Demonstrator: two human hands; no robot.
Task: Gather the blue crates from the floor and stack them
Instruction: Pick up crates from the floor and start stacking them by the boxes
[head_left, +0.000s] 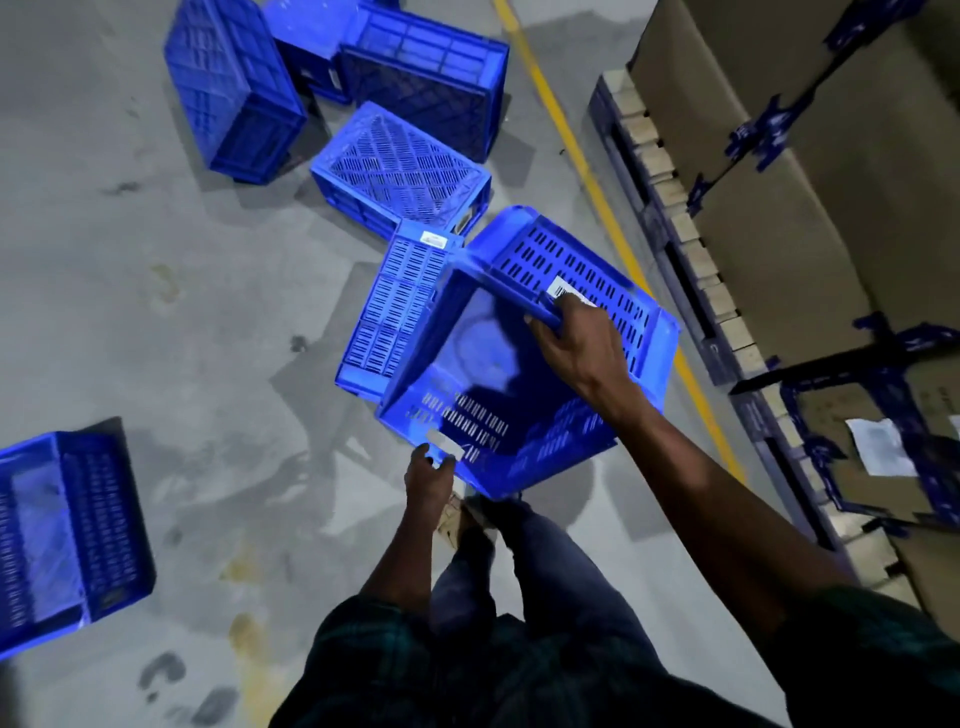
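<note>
Right hand grips crate far rim; left hand grips near rim.

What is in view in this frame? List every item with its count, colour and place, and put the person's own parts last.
held crate: 1, blue, tilted, gripped by both hands at centre
crates on the floor: at least 6, blue, most in a loose cluster beyond the held one, some tipped over; one apart at the left edge
floor: grey concrete, stained
floor line: 1, yellow, running diagonally beside the pallets
cardboard boxes: several, brown with blue tape, on the right
pallets: dark blue with wooden blocks, under the boxes
paper label: 1, white, on a box at right
left hand: grips the crate's near rim
right hand: grips the crate's far rim
</note>
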